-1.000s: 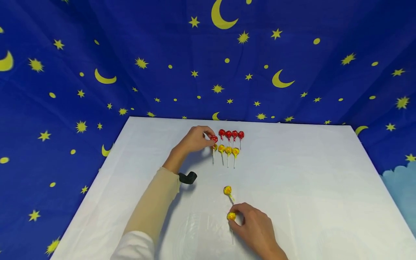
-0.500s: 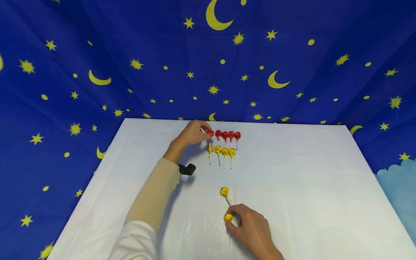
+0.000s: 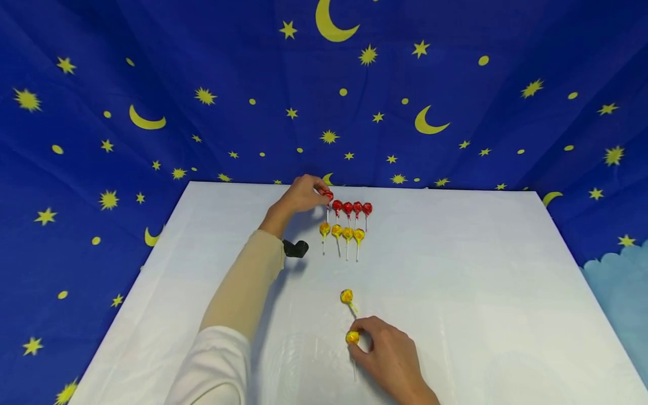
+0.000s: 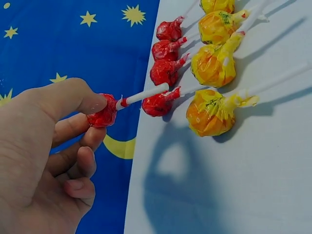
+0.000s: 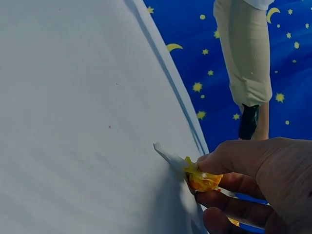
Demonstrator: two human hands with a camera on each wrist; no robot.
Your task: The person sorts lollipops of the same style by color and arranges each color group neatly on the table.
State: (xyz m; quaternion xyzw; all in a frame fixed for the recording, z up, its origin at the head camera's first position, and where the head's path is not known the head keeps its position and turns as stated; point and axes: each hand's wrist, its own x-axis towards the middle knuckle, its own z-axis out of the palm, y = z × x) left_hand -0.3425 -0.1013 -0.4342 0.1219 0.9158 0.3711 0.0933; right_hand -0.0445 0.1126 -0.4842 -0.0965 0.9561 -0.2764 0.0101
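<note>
My left hand (image 3: 304, 194) pinches a red-wrapped lollipop (image 4: 103, 112) by its head between thumb and fingers, its white stick pointing toward the rows. It is held at the left end of a row of several red lollipops (image 3: 347, 208). Just in front of that row lie several yellow lollipops (image 3: 347, 233), heads toward the back and sticks toward me. Near the front of the table my right hand (image 3: 392, 354) grips another yellow lollipop (image 5: 204, 180) by the head. One more loose yellow lollipop (image 3: 346, 296) lies right behind that hand.
Both rows lie on a white-covered table (image 3: 455, 281), close to its back edge. Behind and beside it hangs a blue cloth (image 3: 202, 67) with yellow moons and stars. A black wrist mount (image 3: 296, 248) sticks out from the left forearm.
My left hand has carried the red lollipop back from over the leftmost yellow one to beside the red row. The right hand keeps its grip in about the same place.
</note>
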